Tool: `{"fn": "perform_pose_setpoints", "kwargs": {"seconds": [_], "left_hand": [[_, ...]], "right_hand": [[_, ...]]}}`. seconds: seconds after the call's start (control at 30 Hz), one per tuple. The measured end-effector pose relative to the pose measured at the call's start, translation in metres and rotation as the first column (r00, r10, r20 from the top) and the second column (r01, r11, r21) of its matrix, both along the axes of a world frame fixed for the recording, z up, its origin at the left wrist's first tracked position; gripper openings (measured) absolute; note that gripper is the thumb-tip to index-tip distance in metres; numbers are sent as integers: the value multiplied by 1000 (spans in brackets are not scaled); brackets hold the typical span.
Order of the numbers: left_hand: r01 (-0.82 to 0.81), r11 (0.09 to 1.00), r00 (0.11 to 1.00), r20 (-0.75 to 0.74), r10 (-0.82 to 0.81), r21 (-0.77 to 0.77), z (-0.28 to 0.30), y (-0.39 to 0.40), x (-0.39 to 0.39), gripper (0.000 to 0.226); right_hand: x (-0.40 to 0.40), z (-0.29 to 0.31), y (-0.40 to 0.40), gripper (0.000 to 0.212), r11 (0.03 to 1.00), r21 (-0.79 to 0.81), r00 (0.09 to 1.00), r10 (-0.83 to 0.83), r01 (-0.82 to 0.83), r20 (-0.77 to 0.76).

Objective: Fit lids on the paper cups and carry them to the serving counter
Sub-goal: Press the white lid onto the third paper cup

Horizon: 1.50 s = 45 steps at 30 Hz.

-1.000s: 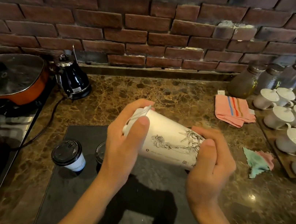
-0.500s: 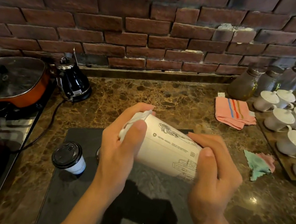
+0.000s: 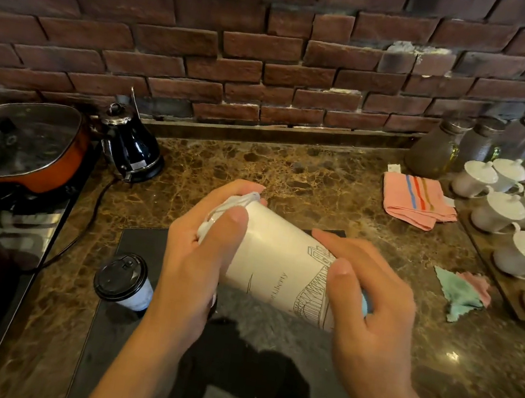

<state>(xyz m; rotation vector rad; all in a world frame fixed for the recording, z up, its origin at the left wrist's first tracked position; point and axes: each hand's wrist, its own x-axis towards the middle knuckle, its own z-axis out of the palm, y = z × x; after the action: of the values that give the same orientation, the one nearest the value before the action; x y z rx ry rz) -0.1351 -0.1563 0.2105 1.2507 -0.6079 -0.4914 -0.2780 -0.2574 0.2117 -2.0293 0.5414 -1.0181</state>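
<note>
Over marble counter [image 3: 307, 185]: 1 lidded cup [image 3: 124, 280] left of grip, white cup [image 3: 278, 269] (lid half-seated, seemingly) clasped by left hand [image 3: 195, 274] and right hand [image 3: 369, 320], carrying pending.

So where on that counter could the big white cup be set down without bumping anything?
Bare marble lies between the black kettle and the striped pink cloth, behind the paper cup. The dark mat is free toward its near edge. Crowded: the right side with lidded white teacups, and the mat's left corner with the black-lidded cup.
</note>
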Motion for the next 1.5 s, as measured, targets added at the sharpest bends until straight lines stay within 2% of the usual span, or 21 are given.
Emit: {"fn": "perform_pose_setpoints", "kwargs": {"seconds": [0.07,0.13,0.23,0.33,0.4,0.5,0.57,0.67,0.8,0.9,1.0,1.1,1.17,1.2,1.23,1.3,1.33,1.37,1.4,1.43,1.5], "left_hand": [[2,1000,994,109,-1,-13,1,2,-1,41],[5,1000,971,238,1,-25,0,5,-1,41],[1,1000,942,335,2,-8,-2,7,0,42],[-7,1000,976,217,7,-4,-1,7,3,39],[-21,1000,997,78,21,1,1,6,5,42],[-5,1000,999,-39,5,1,3,5,6,47],[20,1000,1000,-1,-20,-15,4,5,5,46],[53,998,995,83,-50,-26,6,6,5,41],[78,997,984,162,-80,20,8,7,10,42],[111,994,988,106,-112,19,12,9,15,61],[144,982,982,-106,-157,-124,11,9,13,73],[169,960,950,-221,-219,-224,5,10,4,73],[171,954,934,-267,-236,-247,-1,13,-1,72],[158,954,931,-285,-230,-255,-3,14,-2,73],[136,956,931,-296,-213,-260,-4,15,-2,73],[78,966,941,-301,-152,-246,-3,15,-3,71],[46,973,947,-299,-115,-226,-2,14,-3,70],[19,978,951,-297,-81,-206,-1,14,-3,69],[6,981,953,-296,-64,-192,0,13,-4,68],[11,983,954,-292,-65,-184,1,12,-5,67],[46,982,957,-273,-96,-184,3,13,-4,66]], "right_hand": [[0,1,2,35,991,137,1000,0,-5,31],[0,0,0,33,921,383,996,41,-69,79],[2,-5,-6,33,783,618,989,138,-78,-49],[4,-4,-8,26,874,478,959,203,-87,-197],[2,2,-5,19,928,352,970,185,-120,-155],[-2,9,1,44,993,24,971,116,-113,-211],[-3,9,3,44,994,40,981,103,-98,-165],[-3,7,4,42,968,238,993,100,-83,-64],[2,4,9,43,762,634,988,152,-136,29],[7,2,8,30,596,788,986,144,-152,81],[12,3,6,35,362,909,974,159,-208,160],[12,-2,6,40,32,937,919,211,-347,333],[10,-9,6,45,-82,920,893,218,-384,393],[10,-12,5,44,-55,921,893,230,-385,387],[9,-14,5,43,79,921,902,253,-381,351],[5,-18,5,44,598,747,946,294,-291,133],[3,-19,5,50,829,506,961,276,-236,-4],[2,-22,5,60,942,262,963,245,-209,-110],[1,-23,6,69,976,109,963,206,-190,-171],[1,-22,7,74,984,63,966,177,-168,-190],[0,-19,10,70,969,182,972,194,-169,-130]]}}
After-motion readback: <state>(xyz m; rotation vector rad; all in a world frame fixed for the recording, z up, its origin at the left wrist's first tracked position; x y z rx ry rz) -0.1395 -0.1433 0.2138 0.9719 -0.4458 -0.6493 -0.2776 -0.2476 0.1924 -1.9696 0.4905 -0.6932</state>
